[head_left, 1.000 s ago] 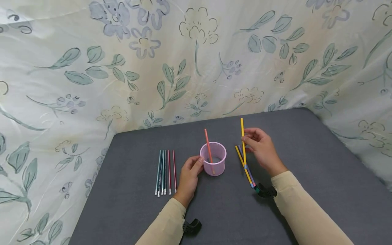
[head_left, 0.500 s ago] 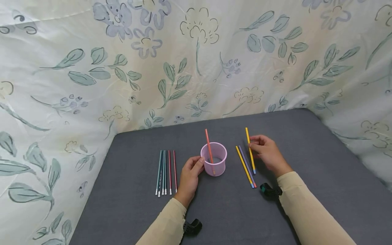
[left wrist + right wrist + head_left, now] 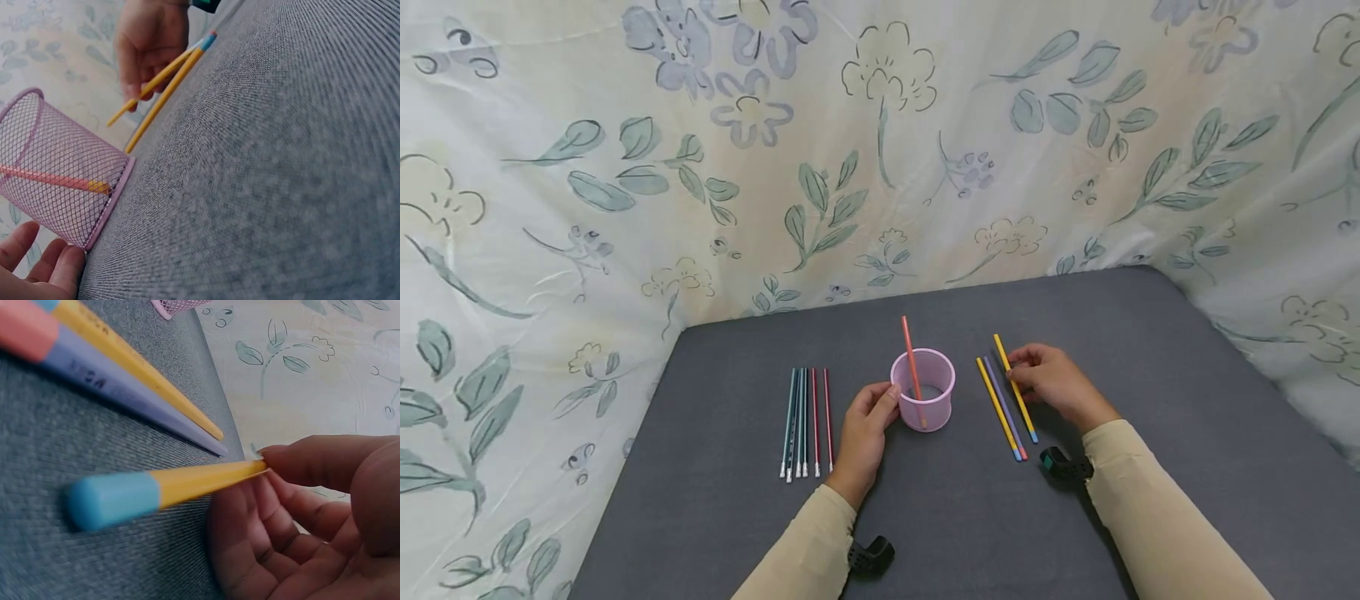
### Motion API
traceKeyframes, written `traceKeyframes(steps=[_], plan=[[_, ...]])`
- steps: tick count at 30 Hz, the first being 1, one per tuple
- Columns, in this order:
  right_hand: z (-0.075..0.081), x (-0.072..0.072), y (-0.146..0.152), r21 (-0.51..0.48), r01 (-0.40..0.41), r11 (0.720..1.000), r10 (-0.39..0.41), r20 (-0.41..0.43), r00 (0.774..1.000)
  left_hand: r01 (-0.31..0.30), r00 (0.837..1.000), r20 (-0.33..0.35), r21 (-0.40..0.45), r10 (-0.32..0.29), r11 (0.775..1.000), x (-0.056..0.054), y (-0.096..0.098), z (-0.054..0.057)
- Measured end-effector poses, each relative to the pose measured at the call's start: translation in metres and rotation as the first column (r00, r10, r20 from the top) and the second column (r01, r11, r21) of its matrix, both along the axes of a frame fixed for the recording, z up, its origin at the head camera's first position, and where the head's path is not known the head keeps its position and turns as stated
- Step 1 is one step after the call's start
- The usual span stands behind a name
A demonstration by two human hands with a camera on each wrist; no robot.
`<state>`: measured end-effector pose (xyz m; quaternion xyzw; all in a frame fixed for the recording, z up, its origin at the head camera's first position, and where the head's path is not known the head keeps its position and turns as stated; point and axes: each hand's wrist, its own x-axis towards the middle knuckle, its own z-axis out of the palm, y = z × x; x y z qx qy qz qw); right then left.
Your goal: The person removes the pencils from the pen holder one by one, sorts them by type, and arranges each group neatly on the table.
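My right hand (image 3: 1051, 377) pinches a yellow pencil (image 3: 1017, 388) with a blue end between thumb and fingertips. In the right wrist view the blue end of the yellow pencil (image 3: 206, 482) points toward the camera, low over the cloth. Beside it lie another yellow pencil (image 3: 997, 410) and a purple pencil (image 3: 1004, 407) with a red end. My left hand (image 3: 867, 429) holds the left side of a pink mesh pencil cup (image 3: 925, 414), its fingers near the base in the left wrist view. One coral pencil (image 3: 909, 346) leans inside the upright cup.
Left of the cup, several teal and dark pencils (image 3: 797, 421) and two red pencils (image 3: 816, 421) lie side by side, silvery ends toward me. A grey cloth covers the table (image 3: 700, 500). Floral fabric (image 3: 820, 167) hangs behind its far edge.
My right hand has moved the yellow pencil rightward and down, from above the other two to alongside them, nearly parallel. The left hand and cup have stayed put.
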<state>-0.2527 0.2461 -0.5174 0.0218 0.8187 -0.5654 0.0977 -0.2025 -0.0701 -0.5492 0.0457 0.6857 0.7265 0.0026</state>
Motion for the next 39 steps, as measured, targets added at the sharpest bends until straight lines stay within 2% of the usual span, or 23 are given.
traceKeyframes(steps=[8, 18, 31, 39], plan=[[0.004, 0.002, 0.001, 0.046, -0.008, 0.999, 0.006, 0.047, 0.999, 0.005, 1.0, -0.012, 0.0, -0.005, 1.0, 0.0, 0.0, 0.003], [0.007, 0.003, 0.002, 0.07, -0.013, 0.997, 0.01, 0.044, 0.999, -0.017, 1.0, 0.01, -0.022, 0.017, 1.0, 0.0, 0.001, 0.003], [0.014, 0.007, -0.006, -0.081, -0.045, 0.996, 0.037, -0.094, 0.995, -0.008, 1.0, 0.023, -0.025, 0.008, 1.0, 0.0, 0.001, 0.006], [0.016, 0.008, -0.018, -0.124, -0.059, 0.991, 0.039, -0.155, 0.987, -0.008, 1.0, 0.016, -0.02, 0.008, 1.0, 0.0, 0.001, 0.006]])
